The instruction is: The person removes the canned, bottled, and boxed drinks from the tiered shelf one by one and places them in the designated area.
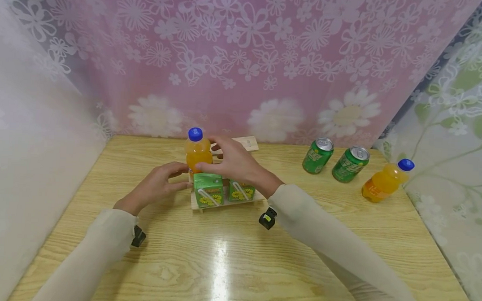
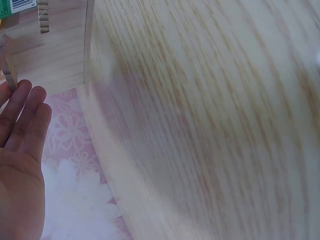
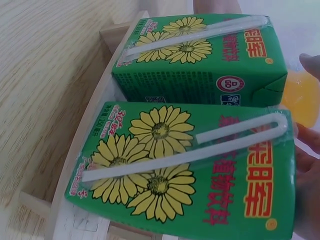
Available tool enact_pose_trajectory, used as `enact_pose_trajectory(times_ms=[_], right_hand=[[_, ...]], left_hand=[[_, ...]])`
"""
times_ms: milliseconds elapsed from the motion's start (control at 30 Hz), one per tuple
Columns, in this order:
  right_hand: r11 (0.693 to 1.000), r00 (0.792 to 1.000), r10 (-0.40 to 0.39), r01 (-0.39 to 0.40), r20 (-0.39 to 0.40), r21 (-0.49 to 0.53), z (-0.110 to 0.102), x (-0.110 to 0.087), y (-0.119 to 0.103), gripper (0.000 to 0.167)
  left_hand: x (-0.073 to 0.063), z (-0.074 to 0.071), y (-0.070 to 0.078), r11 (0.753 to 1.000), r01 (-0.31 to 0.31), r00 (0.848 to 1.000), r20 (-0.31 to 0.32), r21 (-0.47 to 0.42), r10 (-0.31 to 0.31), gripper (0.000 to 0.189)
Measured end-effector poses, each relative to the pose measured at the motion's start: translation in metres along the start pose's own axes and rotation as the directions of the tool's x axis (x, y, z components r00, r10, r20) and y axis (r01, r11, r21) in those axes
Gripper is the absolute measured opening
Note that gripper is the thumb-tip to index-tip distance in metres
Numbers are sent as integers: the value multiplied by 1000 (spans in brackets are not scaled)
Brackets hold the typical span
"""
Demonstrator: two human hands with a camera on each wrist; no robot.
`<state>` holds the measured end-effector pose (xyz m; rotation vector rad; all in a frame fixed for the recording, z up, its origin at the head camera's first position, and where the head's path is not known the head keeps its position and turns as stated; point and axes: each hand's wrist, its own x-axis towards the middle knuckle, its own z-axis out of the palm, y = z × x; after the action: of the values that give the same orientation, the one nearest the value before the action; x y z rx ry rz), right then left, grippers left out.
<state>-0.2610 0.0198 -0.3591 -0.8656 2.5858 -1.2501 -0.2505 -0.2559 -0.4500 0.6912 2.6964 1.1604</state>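
At the table's left of centre stands a small wooden rack (image 1: 259, 196) holding two green drink cartons (image 1: 208, 191) (image 3: 240, 165) with white straws on their fronts. My left hand (image 1: 158, 185) is at the rack's left end; in the left wrist view its thumb and fingertips (image 2: 20, 100) pinch a thin wooden part. Behind the left carton an orange drink bottle (image 1: 199, 153) with a blue cap stands upright. My right hand (image 1: 238, 161) holds it, thumb across its front and fingers at its right side. The bottle's base is hidden by the carton.
Two green soda cans (image 1: 318, 156) (image 1: 351, 164) stand at the back right of the wooden table (image 1: 171, 268). Beside them is another orange drink bottle (image 1: 385, 180) with a blue cap. A flat wooden piece (image 1: 247, 143) shows behind my right hand, near the flowered curtain (image 1: 229, 55).
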Motion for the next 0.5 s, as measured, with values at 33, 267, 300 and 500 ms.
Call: enact_pose_trajectory(times_ms=[33,267,300,500], right_hand=[[1000,1000,0,0,2,-1,1,1,0,69],[1000,1000,4,-4,28,-14,6,7,2,70],[1000,999,7,-6,31,-20,7,7,2,70],[999,998,25,-23,49,-40,7,8,-1,72]], left_hand=[[0,0,0,1000,1,1000,0,0,-1,53],[0,0,0,1000,-3,1000,6,-5,3,53],[0,0,0,1000,-5,1000,6,-4,5,53],[0,0,-1,1000,-16,1000,3,-2,16,53]])
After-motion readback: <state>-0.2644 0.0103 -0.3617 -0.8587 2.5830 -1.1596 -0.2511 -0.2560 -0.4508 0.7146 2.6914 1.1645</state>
